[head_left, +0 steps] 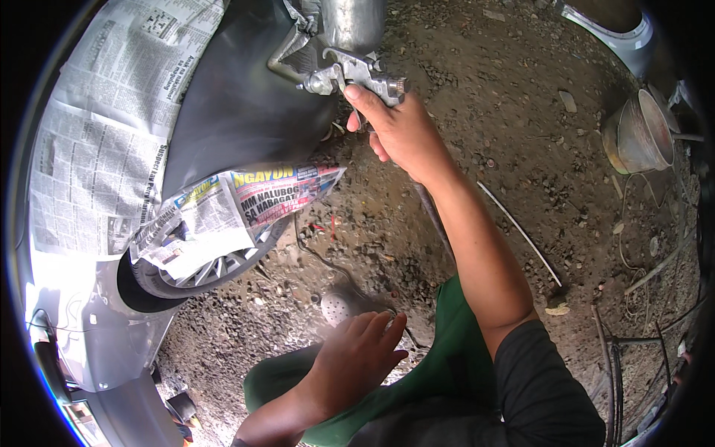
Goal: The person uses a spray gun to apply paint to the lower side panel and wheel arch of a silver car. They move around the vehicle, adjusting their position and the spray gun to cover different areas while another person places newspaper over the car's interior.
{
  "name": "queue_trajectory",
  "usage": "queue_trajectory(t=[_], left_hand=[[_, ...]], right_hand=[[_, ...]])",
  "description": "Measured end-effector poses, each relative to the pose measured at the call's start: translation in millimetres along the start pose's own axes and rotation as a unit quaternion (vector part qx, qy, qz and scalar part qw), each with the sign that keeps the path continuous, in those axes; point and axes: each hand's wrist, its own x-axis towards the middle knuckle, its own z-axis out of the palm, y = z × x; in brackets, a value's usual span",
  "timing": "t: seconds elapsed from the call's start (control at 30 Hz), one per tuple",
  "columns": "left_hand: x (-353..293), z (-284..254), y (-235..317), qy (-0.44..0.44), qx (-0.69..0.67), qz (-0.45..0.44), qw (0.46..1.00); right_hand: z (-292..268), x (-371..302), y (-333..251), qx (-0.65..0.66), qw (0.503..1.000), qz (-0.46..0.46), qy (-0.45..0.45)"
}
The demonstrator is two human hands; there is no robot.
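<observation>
My right hand [408, 138] is wrapped round the grip of a metal spray gun [361, 73], whose silver cup [354, 26] stands above its body. The nozzle points left, close to a dark grey car panel [242, 100]. A hose [432, 212] runs down from behind my right wrist. My left hand [361, 357] is held low over my green-trousered leg, fingers stretched out and holding nothing. Just beyond its fingertips lies a round, pale disc with holes [337, 307], partly hidden, on the ground.
Newspaper [97, 141] masks the car's body beside the panel, and more newspaper [216, 223] partly covers the wheel [205, 279]. A thin white rod [521, 232] lies on the gravelly dirt. A stained bucket [648, 134], sticks and a white container [622, 41] stand or lie at the right.
</observation>
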Motion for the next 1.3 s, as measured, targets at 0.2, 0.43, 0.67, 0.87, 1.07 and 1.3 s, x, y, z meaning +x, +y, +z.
queue_trajectory(t=[0.2,0.43,0.67,0.87,1.07,1.3], left_hand=[[3.5,-3.3,1.7,-0.013,-0.016,-0.005,1.0],[4.2,-3.5,2.4,-0.004,-0.035,-0.003,0.999],[4.0,-2.1,1.9,-0.004,-0.036,0.001,0.999],[0.3,3.6,0.4,0.008,-0.01,0.009,1.0],[-4.4,7.9,-1.3,0.016,0.012,0.01,1.0],[-2.1,2.1,0.9,0.006,-0.026,0.007,1.0]], right_hand=[[-10.6,0.0,15.7,-0.034,0.997,0.066,0.012],[-11.5,1.0,16.9,-0.077,0.992,0.089,0.038],[-10.0,3.6,16.7,-0.051,0.995,0.072,0.042],[-6.1,1.6,-2.5,0.027,0.999,0.013,0.026],[-2.9,-4.9,-21.8,0.036,0.999,0.02,0.021],[-8.3,4.6,15.6,0.015,0.998,0.026,0.047]])
